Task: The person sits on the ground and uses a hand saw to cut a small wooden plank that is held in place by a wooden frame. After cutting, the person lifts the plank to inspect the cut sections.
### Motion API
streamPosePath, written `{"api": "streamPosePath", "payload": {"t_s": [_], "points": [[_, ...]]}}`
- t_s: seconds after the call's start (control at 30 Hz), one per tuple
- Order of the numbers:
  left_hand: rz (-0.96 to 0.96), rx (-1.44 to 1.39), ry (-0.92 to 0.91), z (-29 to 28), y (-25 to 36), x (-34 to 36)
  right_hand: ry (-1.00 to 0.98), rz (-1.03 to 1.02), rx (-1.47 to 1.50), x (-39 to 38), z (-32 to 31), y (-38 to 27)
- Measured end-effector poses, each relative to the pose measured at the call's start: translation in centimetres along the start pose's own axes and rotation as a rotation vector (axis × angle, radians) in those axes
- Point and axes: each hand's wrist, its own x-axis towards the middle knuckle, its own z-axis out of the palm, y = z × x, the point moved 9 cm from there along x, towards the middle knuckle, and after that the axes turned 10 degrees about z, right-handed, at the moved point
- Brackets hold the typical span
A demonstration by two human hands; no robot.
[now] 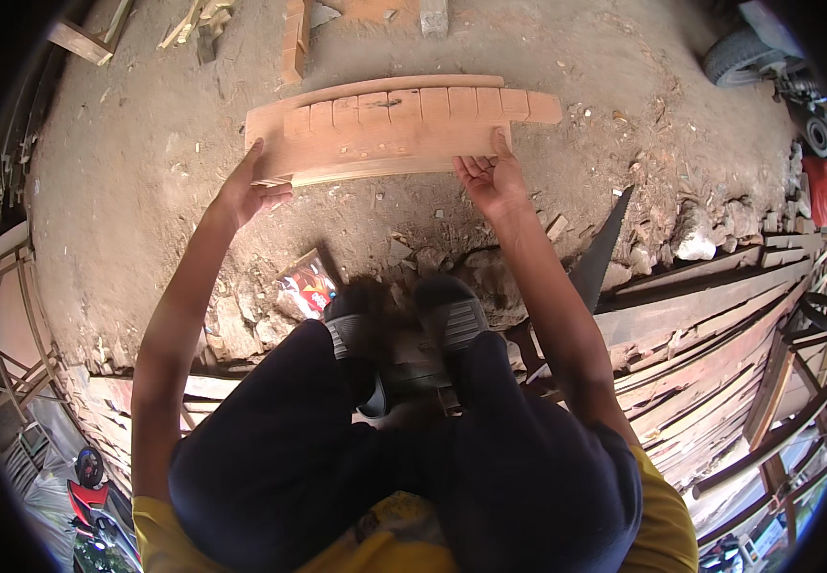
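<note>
Several flat reddish-brown wooden boards [366, 143], loosely stacked and offset from each other, are held out in front of me above the dirt ground. The top board carries a row of short parallel cuts along its far side and a small dark blemish. At the near left corner my left hand [244, 193] is closed on the boards, thumb on top and fingers below. My right hand [496, 183] grips the near right end the same way, thumb up on the face and fingers curled under the edge.
A handsaw blade [606, 244] stands by my right forearm. Near my sandalled feet [452, 310] lie a red-and-white packet [307, 286] and broken stones. Stacked planks [700, 315] run along the right. Wood pieces [296, 43] lie beyond, with a tyre [743, 57] far right.
</note>
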Motion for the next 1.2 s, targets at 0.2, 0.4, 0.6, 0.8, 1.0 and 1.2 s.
{"api": "streamPosePath", "payload": {"t_s": [0.2, 0.4, 0.6, 0.8, 1.0, 1.2], "points": [[0.121, 0.036, 0.231, -2.3, -1.4, 2.0, 0.043, -0.035, -0.126, -0.8, -0.1, 0.6], [0.029, 0.284, 0.009, 4.6, -4.7, -5.4, 0.161, -0.127, -0.221, -4.4, -6.7, -3.9], [0.018, 0.654, -0.278, 4.9, -4.5, -11.3, 0.039, -0.107, -0.277, -6.8, -8.8, -3.9], [0.209, 1.248, -0.453, 2.9, 5.1, -16.6, 0.026, -0.103, -0.291, -3.1, -10.9, -3.3], [0.386, 1.436, -0.314, 5.0, 16.0, -24.4, -0.05, -0.109, -0.317, -5.1, -9.4, -2.7], [0.511, 1.666, -0.365, 11.4, 18.1, -26.9, -0.066, -0.128, -0.284, -5.8, -9.6, -3.7]]}}
